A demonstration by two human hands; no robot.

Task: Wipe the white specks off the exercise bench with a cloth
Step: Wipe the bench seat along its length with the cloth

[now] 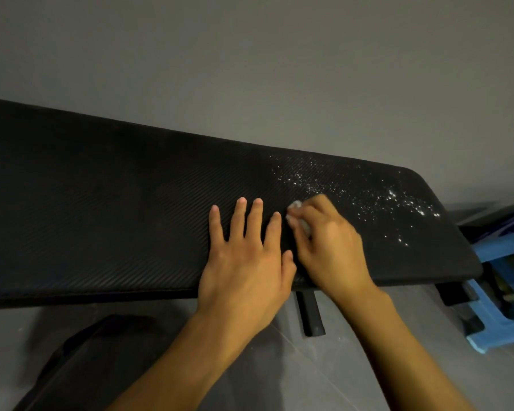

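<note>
— Under the right hand (327, 241), what is there?
— It is curled, pinching a small pale grey cloth (295, 205) pressed on the long black ribbed table (101, 203). Just beside it the left hand (244, 256) lies spread flat. Beyond the right hand, scattered white specks (392, 200) lie.

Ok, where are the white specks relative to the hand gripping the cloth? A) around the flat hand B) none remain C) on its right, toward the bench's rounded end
C: the white specks lie on the exercise bench right of the right hand gripping the cloth; none show around the left hand.
</note>
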